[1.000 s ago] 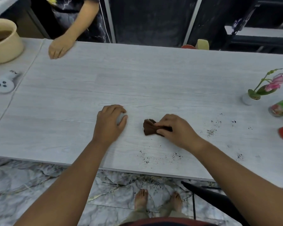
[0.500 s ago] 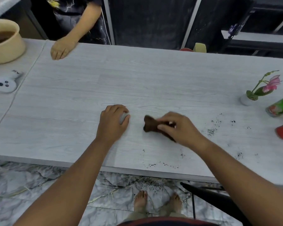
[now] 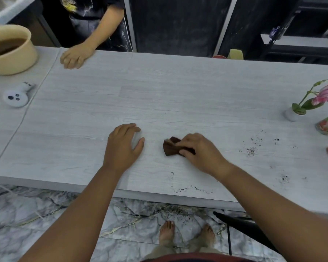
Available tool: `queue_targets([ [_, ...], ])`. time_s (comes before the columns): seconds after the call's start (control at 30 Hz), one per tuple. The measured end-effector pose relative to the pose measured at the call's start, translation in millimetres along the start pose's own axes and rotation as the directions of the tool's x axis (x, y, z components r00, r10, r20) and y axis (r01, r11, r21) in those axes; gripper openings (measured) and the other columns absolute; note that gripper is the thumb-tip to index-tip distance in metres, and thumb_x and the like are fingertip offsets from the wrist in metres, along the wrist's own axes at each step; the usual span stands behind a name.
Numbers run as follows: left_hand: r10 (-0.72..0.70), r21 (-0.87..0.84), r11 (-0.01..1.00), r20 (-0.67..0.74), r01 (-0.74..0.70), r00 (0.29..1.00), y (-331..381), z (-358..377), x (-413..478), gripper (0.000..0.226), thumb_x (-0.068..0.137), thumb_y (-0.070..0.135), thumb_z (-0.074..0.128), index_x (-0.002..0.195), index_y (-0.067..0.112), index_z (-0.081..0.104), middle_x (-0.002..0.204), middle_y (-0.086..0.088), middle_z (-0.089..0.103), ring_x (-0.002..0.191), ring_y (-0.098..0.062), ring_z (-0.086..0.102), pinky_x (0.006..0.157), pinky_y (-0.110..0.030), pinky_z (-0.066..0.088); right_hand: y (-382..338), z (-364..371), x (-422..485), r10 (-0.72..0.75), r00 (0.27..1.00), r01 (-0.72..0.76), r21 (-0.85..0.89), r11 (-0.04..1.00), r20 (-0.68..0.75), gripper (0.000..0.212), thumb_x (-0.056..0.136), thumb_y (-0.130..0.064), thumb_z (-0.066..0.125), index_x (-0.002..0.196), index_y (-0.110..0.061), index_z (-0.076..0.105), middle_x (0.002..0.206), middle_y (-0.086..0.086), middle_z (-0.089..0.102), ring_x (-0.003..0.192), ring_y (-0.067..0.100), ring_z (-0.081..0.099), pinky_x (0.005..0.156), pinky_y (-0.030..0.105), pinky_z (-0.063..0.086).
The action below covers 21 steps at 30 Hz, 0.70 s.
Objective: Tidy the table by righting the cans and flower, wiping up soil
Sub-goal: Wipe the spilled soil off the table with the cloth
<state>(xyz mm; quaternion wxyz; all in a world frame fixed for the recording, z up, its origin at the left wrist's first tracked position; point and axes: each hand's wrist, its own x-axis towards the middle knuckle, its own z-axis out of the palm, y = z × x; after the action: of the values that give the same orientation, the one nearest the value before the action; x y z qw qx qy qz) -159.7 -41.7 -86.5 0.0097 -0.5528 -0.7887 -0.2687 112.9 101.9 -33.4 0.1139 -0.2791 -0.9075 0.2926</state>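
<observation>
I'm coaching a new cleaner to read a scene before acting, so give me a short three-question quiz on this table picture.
1. True or false: the right hand pinches a brown cloth while the left hand curls round a small pale object.
2. Where is the flower? A) standing in its white pot at the table's right end B) lying flat mid-table C) hanging over the near edge
3. Fill in: a line of soil specks lies by the table's ___ edge.
Key: 1 true; 2 A; 3 near.
</observation>
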Motion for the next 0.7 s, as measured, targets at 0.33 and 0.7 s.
queue_targets([
  [0.33,-0.01,0.01,1.0,-0.016,0.01,1.0,5,1,0,0.037,0.102,0.039,0.068,0.132,0.018,0.07,0.144,0.0,0.067,0.137,-0.023,0.057,0.115,-0.042,0.045,12,-43,16,0.192,0.972,-0.169,0.166,0.971,-0.133,0.026,0.095,-0.007,0.079,0.118,-0.018,0.083,0.108,-0.001,0.075,0.106,0.018,0.069,0.097,0.02,0.047],
  [0.7,-0.014,0.006,1.0,-0.009,0.014,1.0,5,-4,1,0.037,0.101,0.038,0.073,0.133,0.019,0.071,0.144,0.001,0.068,0.137,-0.022,0.058,0.115,-0.044,0.047,4,-16,141,0.183,0.983,-0.183,-0.022,0.983,-0.032,0.028,0.101,-0.017,0.071,0.126,-0.024,0.081,0.118,0.002,0.073,0.113,0.022,0.065,0.098,0.031,0.049],
])
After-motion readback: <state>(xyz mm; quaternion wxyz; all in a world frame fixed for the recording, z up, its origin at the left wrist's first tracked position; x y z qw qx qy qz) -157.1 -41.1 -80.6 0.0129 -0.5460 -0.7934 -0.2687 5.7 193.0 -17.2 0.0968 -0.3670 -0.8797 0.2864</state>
